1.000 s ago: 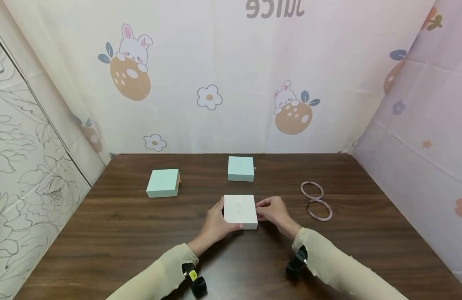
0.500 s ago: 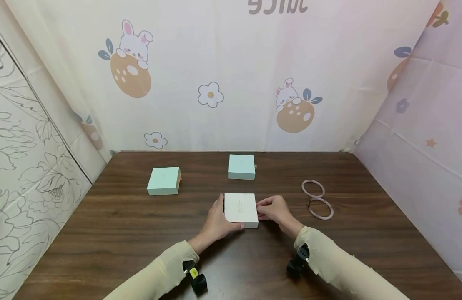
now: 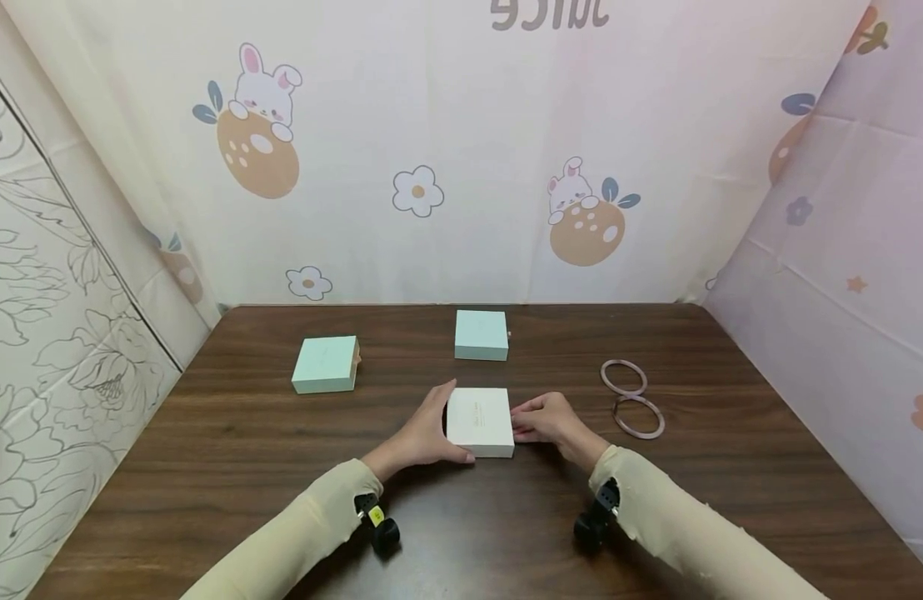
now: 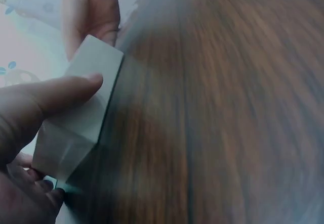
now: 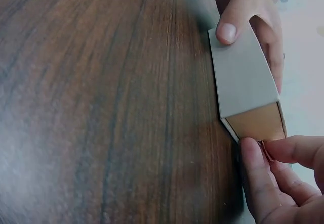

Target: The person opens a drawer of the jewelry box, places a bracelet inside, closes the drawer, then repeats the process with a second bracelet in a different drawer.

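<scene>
Your left hand holds the white box by its left end, the thumb lying against the near face and the fingers reaching round toward the far side. Your right hand is at the box's right end, where thumb and forefinger pinch a small reddish-brown pull tab; the other fingers are bent in beneath. The tab sits on a tan end panel, framed by the white outer walls. The box lies flat on the dark wood tabletop, midway between your hands, with faint gold lettering on its lid.

Beyond it, near the back edge, is a mint box; a second mint box sits off to your left. Each shows a small pull on its right side. To the right of your right hand, well apart from the white box, two pale mauve rings lie one behind the other, meeting at their edges. A rabbit-and-flower printed curtain hangs behind the tabletop.
</scene>
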Demonstrator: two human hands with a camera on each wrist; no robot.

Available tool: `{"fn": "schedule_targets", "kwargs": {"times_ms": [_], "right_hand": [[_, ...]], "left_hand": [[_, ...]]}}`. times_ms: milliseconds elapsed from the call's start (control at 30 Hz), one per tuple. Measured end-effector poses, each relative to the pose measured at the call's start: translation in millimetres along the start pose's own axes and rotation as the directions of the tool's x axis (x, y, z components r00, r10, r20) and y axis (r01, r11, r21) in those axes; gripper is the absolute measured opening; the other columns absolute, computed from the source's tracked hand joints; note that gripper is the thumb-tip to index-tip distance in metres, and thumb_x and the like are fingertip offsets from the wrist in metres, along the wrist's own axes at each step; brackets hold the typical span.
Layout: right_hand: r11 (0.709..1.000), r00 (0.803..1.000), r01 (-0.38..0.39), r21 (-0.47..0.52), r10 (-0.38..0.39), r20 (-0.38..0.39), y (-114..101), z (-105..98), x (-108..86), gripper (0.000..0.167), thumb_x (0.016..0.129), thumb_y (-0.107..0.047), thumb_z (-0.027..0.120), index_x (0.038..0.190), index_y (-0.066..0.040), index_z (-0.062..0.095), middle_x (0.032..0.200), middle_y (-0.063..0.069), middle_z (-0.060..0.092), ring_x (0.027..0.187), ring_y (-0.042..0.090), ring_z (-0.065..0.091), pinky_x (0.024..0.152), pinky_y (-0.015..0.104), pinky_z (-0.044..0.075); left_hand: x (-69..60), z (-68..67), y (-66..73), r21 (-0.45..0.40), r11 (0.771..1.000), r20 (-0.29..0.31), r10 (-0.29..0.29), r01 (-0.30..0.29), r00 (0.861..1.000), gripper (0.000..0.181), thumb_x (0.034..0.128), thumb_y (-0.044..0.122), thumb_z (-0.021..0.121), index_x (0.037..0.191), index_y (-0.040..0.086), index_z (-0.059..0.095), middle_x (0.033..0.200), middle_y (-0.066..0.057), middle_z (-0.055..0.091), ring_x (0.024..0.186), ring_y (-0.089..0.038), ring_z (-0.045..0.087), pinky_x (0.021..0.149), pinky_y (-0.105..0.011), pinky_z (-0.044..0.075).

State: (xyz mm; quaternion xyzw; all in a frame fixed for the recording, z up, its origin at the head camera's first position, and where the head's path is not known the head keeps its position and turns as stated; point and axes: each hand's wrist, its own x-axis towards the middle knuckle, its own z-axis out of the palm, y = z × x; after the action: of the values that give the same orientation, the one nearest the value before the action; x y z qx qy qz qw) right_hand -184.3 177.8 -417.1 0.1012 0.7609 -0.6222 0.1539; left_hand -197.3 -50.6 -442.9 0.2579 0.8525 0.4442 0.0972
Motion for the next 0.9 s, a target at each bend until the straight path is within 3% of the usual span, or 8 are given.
{"fn": "schedule_targets", "kwargs": {"times_ms": [167,433,767,900], "right_hand": [[1.000,1.000,-0.024,-0.010,0.024,0.009,-0.1,-2.0,2.0,0.017,0.088,0.008,0.060,0.102,0.018,0.063,0.084,0.020,0.068,0.067,0.018,0.067,0.066,0.033,0.055],[0.998,0.998,-0.056,0.002,0.056,0.023,-0.7,-4.6,3.8,0.018,0.090,0.007,0.059,0.104,0.018,0.063,0.085,0.019,0.068,0.070,0.019,0.067,0.068,0.033,0.054],[0.999,0.999,-0.034,0.008,0.034,0.039,0.6,-8.0,3.1,0.019,0.090,0.009,0.056,0.104,0.020,0.061,0.080,0.017,0.068,0.070,0.018,0.067,0.067,0.031,0.055],[0.999,0.999,-0.028,0.027,0.027,0.040,1.9,-9.8,2.6,0.019,0.089,0.010,0.056,0.103,0.021,0.061,0.078,0.015,0.067,0.067,0.017,0.066,0.066,0.030,0.054]], "left_hand": [[1.4,-0.8,-2.5,0.034,0.999,-0.017,0.012,-0.011,1.000,0.112,0.0581,0.027,0.091,0.144,-0.005,0.027,0.137,-0.020,0.038,0.117,-0.028,0.043,0.097,-0.044,0.036],[2.9,-2.1,-2.9,0.048,0.999,-0.016,0.013,-0.012,1.000,0.111,0.0572,0.029,0.092,0.143,-0.004,0.029,0.134,-0.019,0.039,0.111,-0.026,0.045,0.093,-0.043,0.038],[2.5,-2.8,-3.0,0.052,0.998,-0.016,0.024,-0.023,1.000,0.109,0.0577,0.029,0.091,0.142,-0.004,0.030,0.134,-0.019,0.039,0.110,-0.026,0.045,0.093,-0.043,0.038],[1.8,-1.4,-5.5,0.075,0.995,-0.028,0.061,-0.059,0.998,0.106,0.0591,0.029,0.089,0.140,-0.006,0.030,0.131,-0.020,0.040,0.107,-0.027,0.046,0.091,-0.044,0.040]]}}
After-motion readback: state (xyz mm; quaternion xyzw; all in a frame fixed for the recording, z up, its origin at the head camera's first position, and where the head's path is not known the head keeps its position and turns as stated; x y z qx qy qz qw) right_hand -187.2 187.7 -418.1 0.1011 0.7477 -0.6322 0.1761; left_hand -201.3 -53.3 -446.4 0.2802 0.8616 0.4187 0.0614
